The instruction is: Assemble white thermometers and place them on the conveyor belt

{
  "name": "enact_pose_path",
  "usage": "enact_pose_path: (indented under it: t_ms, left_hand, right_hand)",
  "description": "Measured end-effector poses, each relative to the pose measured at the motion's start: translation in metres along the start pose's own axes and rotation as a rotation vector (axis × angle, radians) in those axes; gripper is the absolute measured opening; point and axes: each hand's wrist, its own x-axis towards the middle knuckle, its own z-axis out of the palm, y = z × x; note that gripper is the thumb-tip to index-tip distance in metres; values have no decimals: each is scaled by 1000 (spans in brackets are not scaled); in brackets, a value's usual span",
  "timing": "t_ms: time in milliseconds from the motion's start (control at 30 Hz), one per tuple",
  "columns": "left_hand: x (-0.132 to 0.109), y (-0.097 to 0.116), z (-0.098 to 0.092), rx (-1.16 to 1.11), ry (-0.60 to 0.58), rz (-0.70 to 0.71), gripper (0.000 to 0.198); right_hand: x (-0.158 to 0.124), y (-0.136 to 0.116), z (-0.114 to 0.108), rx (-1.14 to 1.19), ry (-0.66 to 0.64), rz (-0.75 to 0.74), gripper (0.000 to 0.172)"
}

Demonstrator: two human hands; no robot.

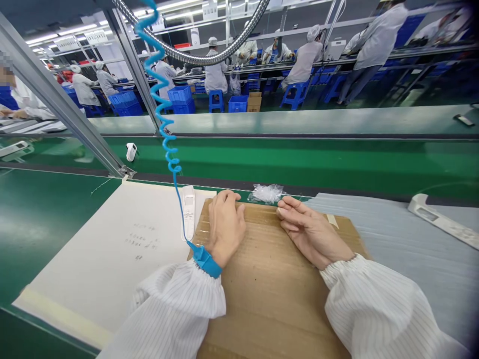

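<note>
My left hand [225, 224] rests on the far left part of a brown cardboard sheet [269, 304]. Its fingers bend loosely toward the far edge, thumb apart, with nothing visible in them. A blue wrist strap [207, 262] circles that wrist. Just left of it, a white remote control [189, 212] lies on white paper [97, 249]. Over the cardboard's far right part, my right hand [312, 229] has its thumb and fingertips drawn together; whatever they may hold is hidden. Between the hands, beyond the cardboard, lies a clear plastic bag of small pieces [266, 193].
The strap's blue coiled cord [161, 94] hangs down on the left, near a slanting metal post [71, 99]. A white remote casing [443, 220] lies on grey foam sheeting [392, 249]. A green conveyor belt [299, 162] runs across, carrying a small white part [130, 151]. People work beyond.
</note>
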Motion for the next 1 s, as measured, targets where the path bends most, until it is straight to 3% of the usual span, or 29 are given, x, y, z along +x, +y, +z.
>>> enact_pose_path:
  t_ms: [433, 600, 1000]
  left_hand:
    - [0, -1, 0, -5, -4, 4, 19]
    - [-1, -1, 1, -9, 12, 13, 20]
    - [0, 1, 0, -7, -5, -4, 19]
  right_hand:
    - [-3, -1, 2, -69, -56, -70, 37]
    - [0, 3, -3, -61, 13, -28, 46]
    - [-3, -4, 6, -71, 2, -9, 39]
